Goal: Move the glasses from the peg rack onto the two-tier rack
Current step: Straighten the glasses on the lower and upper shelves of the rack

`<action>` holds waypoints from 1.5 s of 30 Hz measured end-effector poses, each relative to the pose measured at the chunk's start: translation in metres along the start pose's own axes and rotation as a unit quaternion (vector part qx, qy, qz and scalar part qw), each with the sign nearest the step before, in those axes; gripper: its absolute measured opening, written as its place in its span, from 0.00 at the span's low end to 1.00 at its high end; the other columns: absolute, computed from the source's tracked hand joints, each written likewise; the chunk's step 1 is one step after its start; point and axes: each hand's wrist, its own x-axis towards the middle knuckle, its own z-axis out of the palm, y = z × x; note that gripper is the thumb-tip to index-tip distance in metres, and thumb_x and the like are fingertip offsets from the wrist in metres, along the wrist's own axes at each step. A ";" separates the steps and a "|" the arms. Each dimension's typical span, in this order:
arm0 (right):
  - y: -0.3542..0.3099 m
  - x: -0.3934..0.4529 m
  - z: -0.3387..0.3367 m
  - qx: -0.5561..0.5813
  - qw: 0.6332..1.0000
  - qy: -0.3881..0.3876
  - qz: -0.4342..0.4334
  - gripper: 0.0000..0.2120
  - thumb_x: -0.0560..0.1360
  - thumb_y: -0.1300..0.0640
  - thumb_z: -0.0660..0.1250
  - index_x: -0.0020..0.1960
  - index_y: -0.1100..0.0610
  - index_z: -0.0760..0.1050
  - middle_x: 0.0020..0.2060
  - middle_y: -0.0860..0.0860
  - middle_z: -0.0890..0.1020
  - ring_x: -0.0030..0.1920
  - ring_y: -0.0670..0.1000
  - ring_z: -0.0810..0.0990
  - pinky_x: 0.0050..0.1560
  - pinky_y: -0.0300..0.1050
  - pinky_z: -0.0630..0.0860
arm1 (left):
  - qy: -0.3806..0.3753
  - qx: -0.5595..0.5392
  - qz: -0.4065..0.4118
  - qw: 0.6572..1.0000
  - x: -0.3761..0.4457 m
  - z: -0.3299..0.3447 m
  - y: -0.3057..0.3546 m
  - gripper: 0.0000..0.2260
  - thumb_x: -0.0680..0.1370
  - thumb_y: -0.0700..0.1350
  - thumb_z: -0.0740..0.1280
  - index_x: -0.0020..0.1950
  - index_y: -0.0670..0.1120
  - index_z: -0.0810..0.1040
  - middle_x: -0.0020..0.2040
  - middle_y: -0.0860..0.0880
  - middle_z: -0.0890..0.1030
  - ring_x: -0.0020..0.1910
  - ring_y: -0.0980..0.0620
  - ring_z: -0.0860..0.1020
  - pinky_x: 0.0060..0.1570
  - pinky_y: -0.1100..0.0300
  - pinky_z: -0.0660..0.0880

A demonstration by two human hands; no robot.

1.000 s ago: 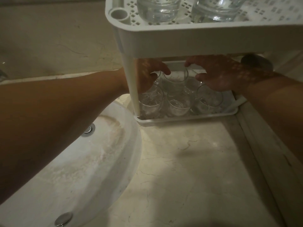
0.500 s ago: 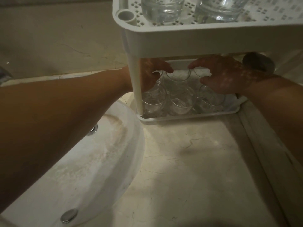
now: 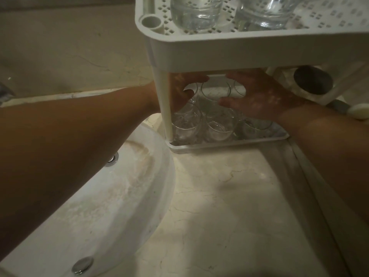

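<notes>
The white two-tier rack (image 3: 249, 54) stands at the top of the view. Two clear glasses (image 3: 196, 13) sit on its perforated upper tier. Several more glasses (image 3: 219, 128) stand crowded on the lower tier (image 3: 229, 143). Both my hands reach into the lower tier under the upper shelf. My left hand (image 3: 179, 92), partly behind the rack's front post, curls around a glass at the back left. My right hand (image 3: 259, 98) wraps a glass at the back right. One upright glass (image 3: 215, 90) stands between the two hands. The peg rack is out of view.
A white sink basin (image 3: 99, 206) with a metal drain (image 3: 111, 158) lies under my left forearm. Cracked marble counter (image 3: 219, 206) stretches in front of the rack. A dark round object (image 3: 312, 79) sits behind the rack at the right.
Both hands stay inside the lower tier. My right hand has shifted a little left, toward the middle glass. The view has drifted slightly.
</notes>
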 end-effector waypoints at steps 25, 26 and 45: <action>-0.024 0.028 0.003 -0.057 0.996 -0.044 0.043 0.52 0.51 0.17 0.65 0.65 0.49 0.73 0.64 0.48 0.76 0.65 0.54 0.72 0.64 0.52 0.71 | -0.022 -0.060 -0.017 0.998 0.003 -0.001 0.000 0.24 0.81 0.37 0.66 0.76 0.50 0.70 0.75 0.52 0.70 0.74 0.54 0.67 0.65 0.71 0.63; -0.027 0.030 0.003 -0.060 0.996 -0.048 0.049 0.50 0.52 0.19 0.68 0.63 0.50 0.75 0.61 0.48 0.77 0.62 0.54 0.74 0.62 0.50 0.72 | -0.023 -0.061 -0.018 0.998 0.003 -0.001 0.000 0.24 0.81 0.37 0.66 0.76 0.50 0.70 0.75 0.52 0.70 0.74 0.54 0.68 0.65 0.71 0.63; -0.033 0.030 -0.005 -0.056 0.992 -0.089 0.064 0.43 0.57 0.24 0.71 0.65 0.46 0.73 0.63 0.47 0.76 0.62 0.52 0.74 0.53 0.46 0.67 | -0.018 -0.054 -0.002 0.998 0.004 0.003 -0.003 0.23 0.81 0.38 0.65 0.76 0.50 0.69 0.76 0.52 0.69 0.74 0.54 0.67 0.61 0.77 0.60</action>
